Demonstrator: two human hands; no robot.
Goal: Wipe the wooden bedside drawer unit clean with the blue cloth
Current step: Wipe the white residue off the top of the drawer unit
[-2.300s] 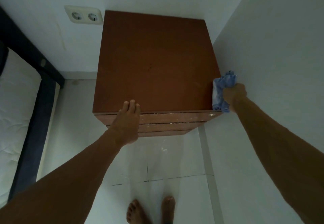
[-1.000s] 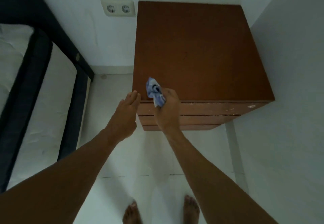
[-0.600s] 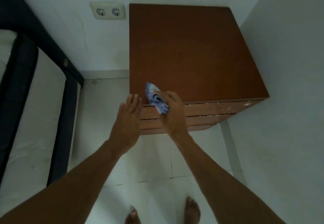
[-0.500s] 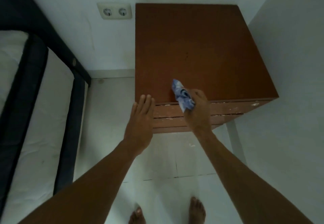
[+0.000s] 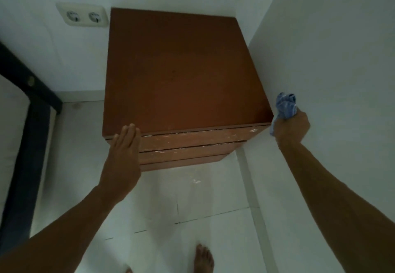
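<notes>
Bed frame: it stands well apart on your far left; ignore it.
Left hand: it lies open and flat, fingers together, against the front left corner of the drawer unit; use it as a brace so the unit cannot slide as you wipe.
Drawer fronts: pale flecks line their top edges; these probably need firm passes along the seams.
Right hand: your fist is closed around the bunched blue cloth just beside the unit's front right corner, near the wall; flatten the wad before the next stroke.
</notes>
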